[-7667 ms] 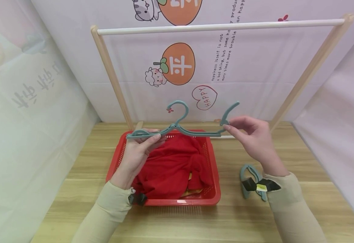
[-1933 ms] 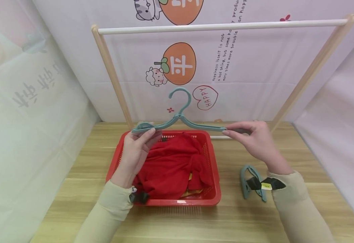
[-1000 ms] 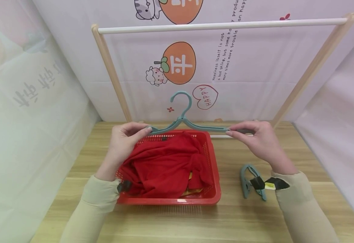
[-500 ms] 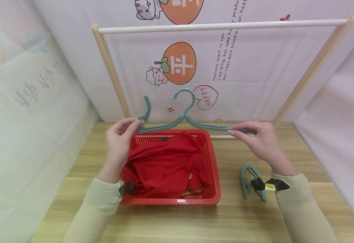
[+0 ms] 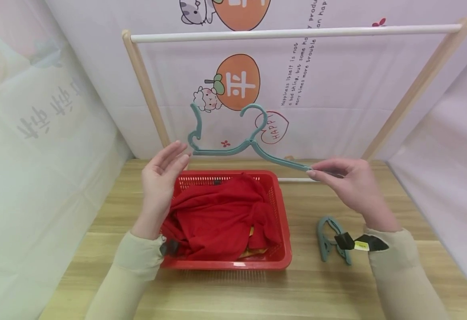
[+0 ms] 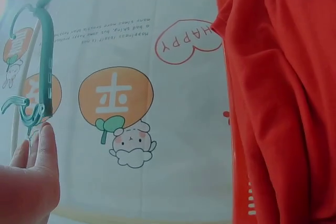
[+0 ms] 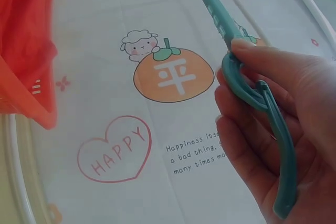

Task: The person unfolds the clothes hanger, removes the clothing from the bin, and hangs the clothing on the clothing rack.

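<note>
A blue-green folding clothes hanger (image 5: 221, 152) is held in the air above the red basket, its hook upward and its left side higher than its right. My right hand (image 5: 349, 182) pinches the right arm near its joint; in the right wrist view, the end piece (image 7: 281, 150) runs down across the palm. At the left, the other end piece (image 5: 197, 120) stands up from its joint. My left hand (image 5: 159, 182) is just below that end, its fingers loose and gripping nothing. In the left wrist view, a fingertip (image 6: 46, 129) is close to the hanger; touching or not, I cannot tell.
A red basket (image 5: 283, 222) with red cloth (image 5: 221, 218) in it stands on the wooden table (image 5: 233, 293). A second, folded hanger (image 5: 322, 238) lies to its right, near my right wrist. Behind stands a rack with a white rail (image 5: 297, 34) and wooden posts (image 5: 145, 89).
My left hand first unfolded the left end piece upward, then let go of the hanger. The hanger's left side has risen and tilts. Earlier, the right end piece stood up; now it lies along my palm.
</note>
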The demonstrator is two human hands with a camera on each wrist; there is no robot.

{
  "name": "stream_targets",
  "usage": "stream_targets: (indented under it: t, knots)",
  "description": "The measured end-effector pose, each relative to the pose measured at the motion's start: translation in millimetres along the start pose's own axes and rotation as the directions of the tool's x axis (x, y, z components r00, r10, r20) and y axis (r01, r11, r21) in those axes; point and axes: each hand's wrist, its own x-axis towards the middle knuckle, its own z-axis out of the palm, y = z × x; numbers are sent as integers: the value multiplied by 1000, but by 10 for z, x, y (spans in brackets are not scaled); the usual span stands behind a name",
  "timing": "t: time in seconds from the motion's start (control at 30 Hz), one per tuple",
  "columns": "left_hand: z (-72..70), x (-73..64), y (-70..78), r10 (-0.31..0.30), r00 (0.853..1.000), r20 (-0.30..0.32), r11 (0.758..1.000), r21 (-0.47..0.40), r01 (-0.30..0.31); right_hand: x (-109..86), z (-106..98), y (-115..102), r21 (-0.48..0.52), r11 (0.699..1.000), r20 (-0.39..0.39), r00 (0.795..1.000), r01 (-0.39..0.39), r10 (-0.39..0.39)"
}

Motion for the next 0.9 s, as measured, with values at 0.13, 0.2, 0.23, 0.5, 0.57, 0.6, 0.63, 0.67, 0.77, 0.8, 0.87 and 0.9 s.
stream_targets:
  t: [0.13,0.2,0.23,0.5,0.57,0.6,0.63,0.67,0.77,0.8,0.87,0.9]
  knots:
    - [39,61,36,5,1000,-23,998,63,-3,-14,5,15,17,999,38,999,29,-29]
    - [49,90,60,10,1000,-26,994,110,-7,-19,2,18,17,999,55,997,45,-46]
    - [51,103,75,8,1000,-21,990,140,-5,-21,0,16,12,999,63,997,51,-51]
    - [78,164,146,-38,998,52,962,271,22,-35,3,-10,-7,996,99,992,84,-83]
    - [77,161,148,-23,998,61,959,283,5,-40,4,-14,-2,996,93,992,91,-90]
    - [77,157,151,-15,998,59,958,288,-3,-41,6,-16,1,996,88,992,95,-94]
    - [77,152,153,-1,998,57,957,289,-16,-42,7,-15,8,995,83,992,98,-98]
    - [76,149,157,11,999,53,960,279,-25,-42,10,-13,13,995,76,992,102,-103]
    - [70,139,175,55,998,27,971,233,-60,-41,15,3,31,992,47,991,123,-125]
    - [63,135,183,66,998,13,976,209,-68,-40,15,11,40,991,40,990,131,-132]
    - [41,123,201,81,997,-17,982,170,-77,-41,12,21,49,988,21,988,149,-150]
    - [28,118,207,85,996,-33,985,154,-79,-42,9,26,57,986,11,987,157,-158]
